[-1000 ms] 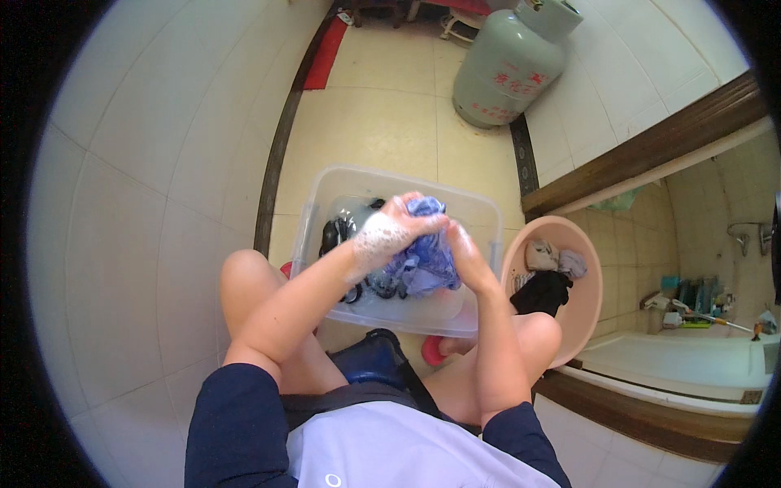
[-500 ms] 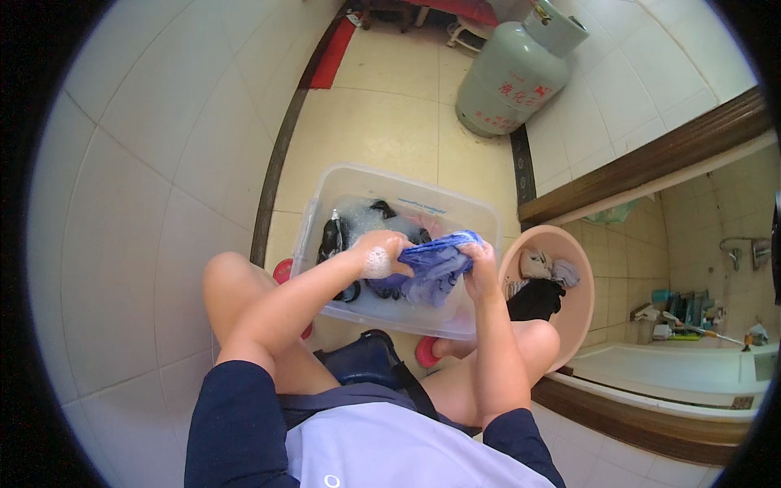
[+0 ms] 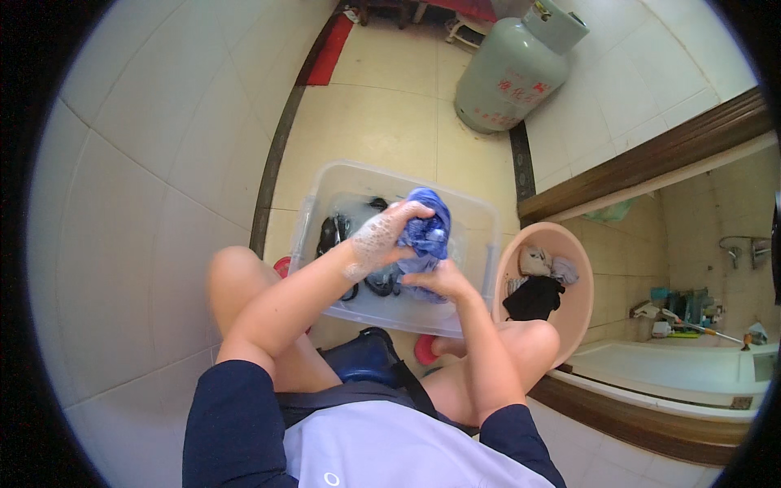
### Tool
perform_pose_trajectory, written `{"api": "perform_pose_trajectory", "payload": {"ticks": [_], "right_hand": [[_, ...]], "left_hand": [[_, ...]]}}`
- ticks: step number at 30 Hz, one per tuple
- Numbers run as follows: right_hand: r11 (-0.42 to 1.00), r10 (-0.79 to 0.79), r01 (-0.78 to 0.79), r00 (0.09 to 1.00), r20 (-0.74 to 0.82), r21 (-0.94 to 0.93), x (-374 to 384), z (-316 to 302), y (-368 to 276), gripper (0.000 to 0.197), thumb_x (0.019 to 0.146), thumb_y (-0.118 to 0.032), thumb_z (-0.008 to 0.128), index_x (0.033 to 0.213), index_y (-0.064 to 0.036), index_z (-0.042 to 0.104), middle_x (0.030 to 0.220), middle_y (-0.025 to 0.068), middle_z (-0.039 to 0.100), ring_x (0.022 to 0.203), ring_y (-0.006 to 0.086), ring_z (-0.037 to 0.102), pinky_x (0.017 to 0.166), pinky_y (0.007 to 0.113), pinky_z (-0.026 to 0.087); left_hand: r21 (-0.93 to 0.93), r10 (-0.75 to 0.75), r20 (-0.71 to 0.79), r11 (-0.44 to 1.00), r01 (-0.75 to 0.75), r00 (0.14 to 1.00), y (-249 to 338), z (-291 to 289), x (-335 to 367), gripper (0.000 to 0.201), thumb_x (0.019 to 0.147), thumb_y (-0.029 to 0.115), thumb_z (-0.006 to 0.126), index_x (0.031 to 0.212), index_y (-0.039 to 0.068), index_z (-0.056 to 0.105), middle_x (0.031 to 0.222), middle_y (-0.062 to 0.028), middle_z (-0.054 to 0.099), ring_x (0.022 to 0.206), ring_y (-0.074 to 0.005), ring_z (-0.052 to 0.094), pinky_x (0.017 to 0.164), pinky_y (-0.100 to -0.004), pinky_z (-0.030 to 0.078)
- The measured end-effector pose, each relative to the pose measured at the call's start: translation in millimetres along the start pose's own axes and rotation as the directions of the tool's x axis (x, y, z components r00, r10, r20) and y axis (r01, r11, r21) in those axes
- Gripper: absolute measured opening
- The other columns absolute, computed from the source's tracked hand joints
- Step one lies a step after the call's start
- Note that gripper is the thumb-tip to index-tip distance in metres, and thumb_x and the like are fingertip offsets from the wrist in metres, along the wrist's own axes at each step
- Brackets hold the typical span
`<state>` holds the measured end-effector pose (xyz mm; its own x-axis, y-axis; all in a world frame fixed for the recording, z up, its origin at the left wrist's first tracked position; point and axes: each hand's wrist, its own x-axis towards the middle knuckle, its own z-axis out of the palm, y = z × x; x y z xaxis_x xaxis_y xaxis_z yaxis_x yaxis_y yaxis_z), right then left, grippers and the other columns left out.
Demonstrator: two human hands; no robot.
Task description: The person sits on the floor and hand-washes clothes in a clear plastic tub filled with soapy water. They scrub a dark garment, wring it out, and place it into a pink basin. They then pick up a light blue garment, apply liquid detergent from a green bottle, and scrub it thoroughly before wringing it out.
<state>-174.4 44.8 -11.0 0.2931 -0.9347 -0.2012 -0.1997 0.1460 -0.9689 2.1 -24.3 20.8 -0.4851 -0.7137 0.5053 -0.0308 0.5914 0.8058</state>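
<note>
A wet blue cloth garment (image 3: pixel 425 236) is bunched up between my two hands, over a clear plastic tub (image 3: pixel 342 172). My left hand (image 3: pixel 389 232), soapy with foam on its back and wrist, wraps round the upper part of the garment. Lower down, my right hand (image 3: pixel 443 279) grips the garment's other end, its fingers curled toward me. Dark clothes (image 3: pixel 332 236) lie in sudsy water at the tub's left side. What exact kind of garment I hold cannot be made out.
A pink basin (image 3: pixel 574 317) with black and pale clothes stands right of the tub. Beyond, a grey-green gas cylinder (image 3: pixel 512 77) is by the wall. A dark blue seat or bucket (image 3: pixel 362 358) lies between my legs. A wooden-framed opening is at right.
The blue garment has gone from stretched sideways between my hands to a bunched, upright wad. My left hand has risen slightly; my right hand has moved left and down.
</note>
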Motion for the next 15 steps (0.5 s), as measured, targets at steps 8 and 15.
{"api": "perform_pose_trajectory", "payload": {"ticks": [8,15], "right_hand": [[0.858,0.08,0.147,0.908,-0.411,0.492,13,2,-10,0.051,0.073,-0.008,0.072,0.119,-0.0045,0.049,0.109,0.0058,0.058,0.098,0.0139,0.054,0.088,0.031,0.044],[0.997,-0.03,0.062,0.876,-0.481,0.05,-14,47,-66,0.025,0.07,-0.015,0.078,0.088,-0.0039,0.063,0.082,0.0028,0.063,0.075,0.0143,0.06,0.072,0.026,0.047]], "left_hand": [[-0.907,-0.757,0.139,0.161,0.389,0.638,30,-22,43,0.023,0.085,0.032,0.064,0.086,0.01,0.06,0.08,-0.0031,0.065,0.074,-0.014,0.064,0.066,-0.0257,0.052],[-0.885,-0.787,0.43,-0.271,0.378,0.442,-17,36,-3,0.018,0.083,0.025,0.062,0.086,0.008,0.057,0.077,-0.0075,0.061,0.066,-0.0197,0.059,0.065,-0.0323,0.052]]}}
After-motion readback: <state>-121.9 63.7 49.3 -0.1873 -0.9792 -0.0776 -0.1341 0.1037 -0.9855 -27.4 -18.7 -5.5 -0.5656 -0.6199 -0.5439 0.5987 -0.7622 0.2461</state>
